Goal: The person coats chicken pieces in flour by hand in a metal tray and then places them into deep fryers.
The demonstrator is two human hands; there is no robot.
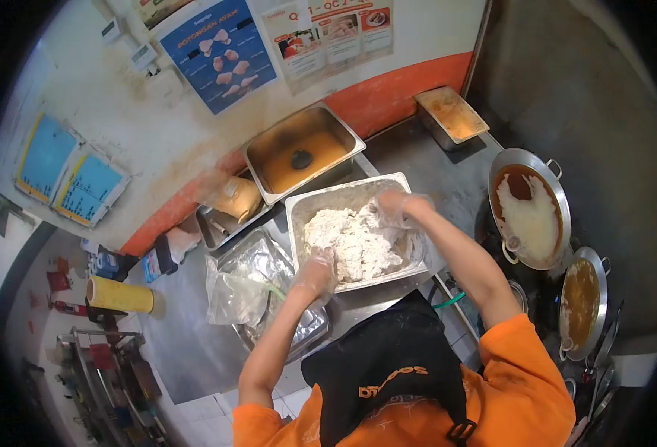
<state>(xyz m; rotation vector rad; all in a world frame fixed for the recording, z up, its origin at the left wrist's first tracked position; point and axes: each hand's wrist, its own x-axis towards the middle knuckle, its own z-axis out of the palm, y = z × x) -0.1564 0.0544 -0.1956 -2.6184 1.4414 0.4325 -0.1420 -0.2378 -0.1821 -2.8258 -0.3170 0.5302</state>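
Observation:
A deep rectangular metal pan stands before me on the counter, holding a lumpy heap of white flour-coated pieces. Both my hands wear clear plastic gloves dusted with flour. My left hand is at the pan's near left corner, its fingers over the edge of the heap. At the far right side, my right hand bends down into the pan against the flour. Glove and flour hide the fingertips of each hand, so whether either grips a piece does not show.
Behind the pan sits a metal tub of orange-brown liquid with a dark round object. Left are a metal tray with clear plastic bags and a yellow roll. At right, two woks hold oil, one foaming. A smaller pan stands far back.

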